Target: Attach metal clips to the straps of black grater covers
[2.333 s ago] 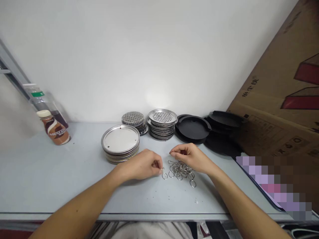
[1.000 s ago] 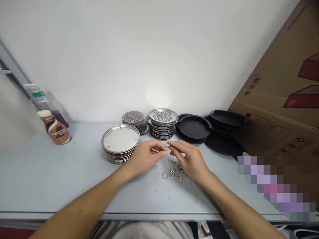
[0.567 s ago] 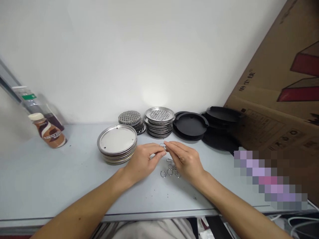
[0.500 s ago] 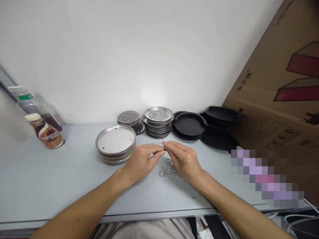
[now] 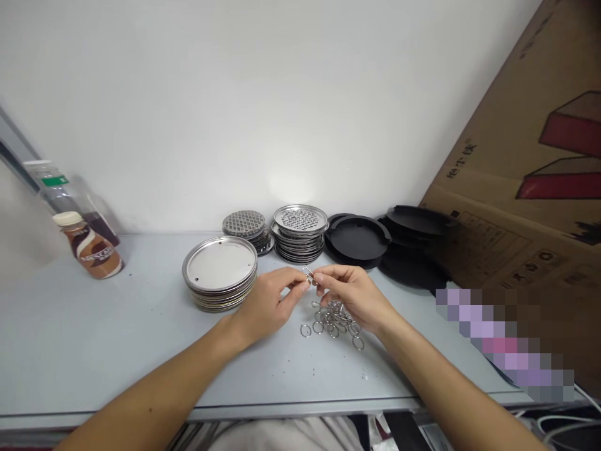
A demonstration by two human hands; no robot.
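Between the fingertips of both hands is a small metal ring [image 5: 307,272]. My left hand [image 5: 277,297] pinches it from the left, thumb against forefinger. From the other side my right hand [image 5: 353,293] grips it between thumb and forefinger, its other fingers curled. Below the right hand lies a loose pile of metal rings [image 5: 334,318], partly hidden by the fingers. One separate ring [image 5: 305,331] rests to the pile's left. Beside my left hand stands a stack of round metal plates [image 5: 220,264]; the top one has small holes near its rim.
Stacked perforated metal discs [image 5: 300,220] and patterned discs [image 5: 244,223] stand by the wall. Black round trays [image 5: 357,239] are to their right, beside a large cardboard box [image 5: 493,207]. Two bottles stand at left, one a brown drink bottle [image 5: 91,247]. Tiny specks dot the table [image 5: 141,351].
My right hand has turned and shifted slightly right, its fingers now less flat. More of the ring pile shows beneath it. My left hand has stayed nearly still.
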